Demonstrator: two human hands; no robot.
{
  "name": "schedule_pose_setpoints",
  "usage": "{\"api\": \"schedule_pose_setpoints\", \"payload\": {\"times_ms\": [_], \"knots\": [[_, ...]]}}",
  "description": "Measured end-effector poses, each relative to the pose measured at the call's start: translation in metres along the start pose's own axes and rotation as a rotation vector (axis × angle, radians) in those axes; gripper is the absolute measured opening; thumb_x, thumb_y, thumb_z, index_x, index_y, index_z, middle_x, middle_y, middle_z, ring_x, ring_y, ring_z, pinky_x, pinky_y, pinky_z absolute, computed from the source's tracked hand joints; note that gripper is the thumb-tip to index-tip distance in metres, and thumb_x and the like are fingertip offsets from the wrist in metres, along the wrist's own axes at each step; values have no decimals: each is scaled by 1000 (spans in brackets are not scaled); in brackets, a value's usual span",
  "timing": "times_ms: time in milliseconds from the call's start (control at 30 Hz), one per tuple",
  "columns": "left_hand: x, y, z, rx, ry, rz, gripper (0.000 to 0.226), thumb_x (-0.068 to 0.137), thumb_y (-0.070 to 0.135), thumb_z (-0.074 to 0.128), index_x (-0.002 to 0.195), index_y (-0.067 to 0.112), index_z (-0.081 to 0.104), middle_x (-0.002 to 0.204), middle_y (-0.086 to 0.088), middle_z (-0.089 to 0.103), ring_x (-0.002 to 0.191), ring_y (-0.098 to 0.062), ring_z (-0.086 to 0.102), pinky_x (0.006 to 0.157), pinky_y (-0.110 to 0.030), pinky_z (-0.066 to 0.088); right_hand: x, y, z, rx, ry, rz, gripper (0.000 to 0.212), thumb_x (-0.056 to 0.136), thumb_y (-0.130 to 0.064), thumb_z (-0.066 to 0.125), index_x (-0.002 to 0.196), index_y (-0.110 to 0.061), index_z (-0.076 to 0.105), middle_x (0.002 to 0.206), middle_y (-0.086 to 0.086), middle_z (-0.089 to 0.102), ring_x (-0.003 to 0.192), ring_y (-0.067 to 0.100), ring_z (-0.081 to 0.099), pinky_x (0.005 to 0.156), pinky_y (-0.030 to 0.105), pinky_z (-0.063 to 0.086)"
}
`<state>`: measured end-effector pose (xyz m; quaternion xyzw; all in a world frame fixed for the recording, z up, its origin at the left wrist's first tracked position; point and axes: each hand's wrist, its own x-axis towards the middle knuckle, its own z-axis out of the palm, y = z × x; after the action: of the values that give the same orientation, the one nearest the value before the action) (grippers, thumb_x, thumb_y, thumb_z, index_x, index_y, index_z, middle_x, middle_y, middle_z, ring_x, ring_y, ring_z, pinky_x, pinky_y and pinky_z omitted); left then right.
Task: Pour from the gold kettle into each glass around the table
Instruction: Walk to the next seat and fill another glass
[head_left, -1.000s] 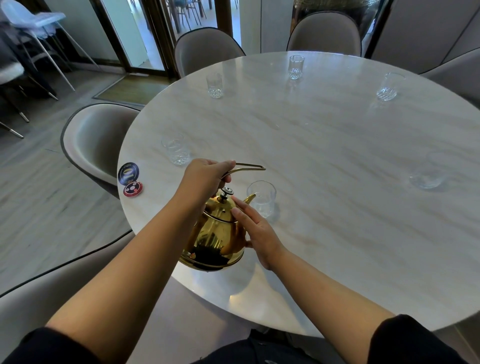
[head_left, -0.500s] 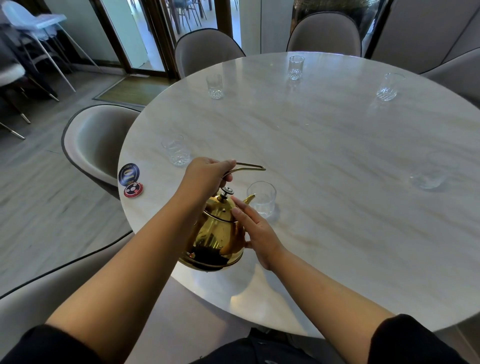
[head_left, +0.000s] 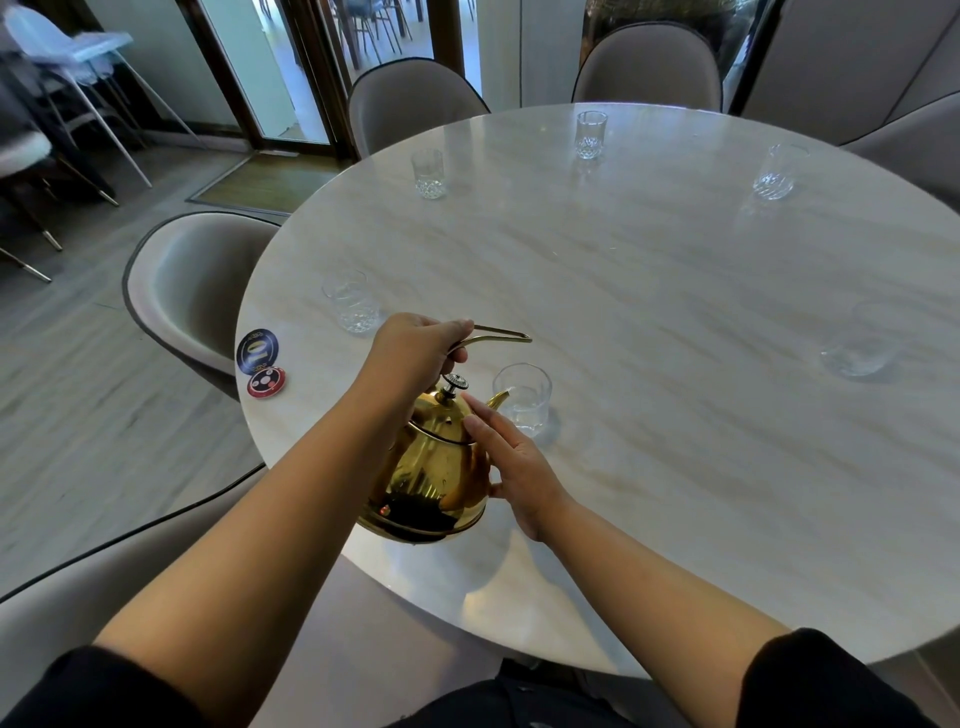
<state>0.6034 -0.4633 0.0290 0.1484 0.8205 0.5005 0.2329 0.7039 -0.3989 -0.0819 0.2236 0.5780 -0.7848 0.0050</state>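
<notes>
Gold kettle (head_left: 436, 467) tilts forward, spout over nearest glass (head_left: 522, 397)

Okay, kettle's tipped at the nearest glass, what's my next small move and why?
Probably tip the gold kettle slightly further. Its spout sits at the rim of the nearest glass, no stream shows, and the glass looks nearly empty. The left hand holds the handle; the right hand steadies the lid.
</notes>
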Motion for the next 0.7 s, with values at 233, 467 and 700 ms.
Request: {"api": "schedule_pose_setpoints", "payload": {"times_ms": [233, 467, 700], "knots": [[0, 0, 0, 4, -8, -1, 34, 93, 29, 56, 64, 10, 58, 55, 1, 49, 47, -9, 36, 45, -17, 31, 2, 1, 0, 14, 0, -6, 42, 95, -41, 48, 137, -39, 46, 111, -22, 53, 94, 1, 51, 67, 22, 45], [2, -1, 2, -48, 0, -11, 30, 92, 24, 58, 64, 12, 57, 54, 2, 50, 34, 0, 35, 35, -12, 28, 5, 7, -2, 21, -9, -14, 42, 94, -44, 50, 135, -41, 48, 125, -11, 57, 107, 5, 53, 81, 33, 50], [0, -7, 0, -19, -3, 0, 38, 92, 27, 57, 58, 11, 56, 35, 11, 46, 31, -1, 34, 35, -11, 29, 4, 9, -3, -8, -24, -21, 43, 95, -42, 47, 138, -39, 45, 117, -17, 54, 104, 5, 51, 78, 28, 47]]}}
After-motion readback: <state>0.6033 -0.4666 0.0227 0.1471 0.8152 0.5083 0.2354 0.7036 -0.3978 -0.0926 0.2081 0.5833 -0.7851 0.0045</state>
